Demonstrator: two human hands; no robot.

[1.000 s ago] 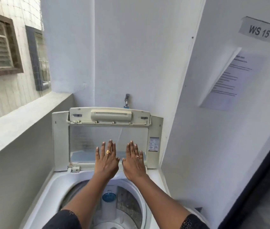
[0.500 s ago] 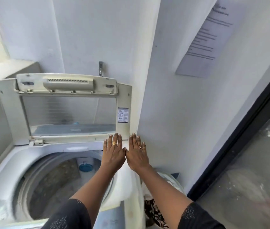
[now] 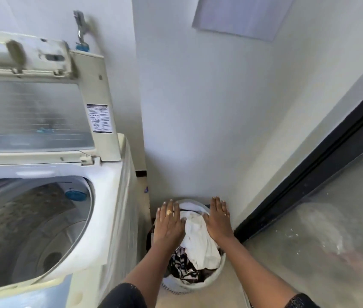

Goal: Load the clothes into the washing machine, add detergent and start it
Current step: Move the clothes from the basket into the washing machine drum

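Over the last second both hands have left the front of the raised lid (image 3: pixel 31 112) and swung off to the right of the washing machine (image 3: pixel 113 196). They have dropped to the basket (image 3: pixel 198 283), which stands on the floor just beside the machine's right flank. The head has turned with them, so the machine now fills the left of the view.

The left hand (image 3: pixel 169 223) hangs over the basket's edge nearest the machine and the right hand (image 3: pixel 218 221) over the edge farthest from it. Both are palm down with fingers straight and spread wide, and they grip nothing. Between them lies a white garment (image 3: pixel 200 238) on top of the pile, with dark patterned clothes (image 3: pixel 182 267) under it on the side nearer the person. It cannot be told whether the palms already touch the cloth or the rim.

The lid has stayed upright at the back of the machine. The drum (image 3: pixel 31 218) below it is open and shows only its bare perforated wall and blue centre cap.

For the task this seems to mark the end of opening up and the start of loading. All the clothes are still in the basket and none are in the machine. The hands look set to close on the top of the pile and lift it left, over the machine's rim. No detergent shows in view, so that step and the start remain ahead.
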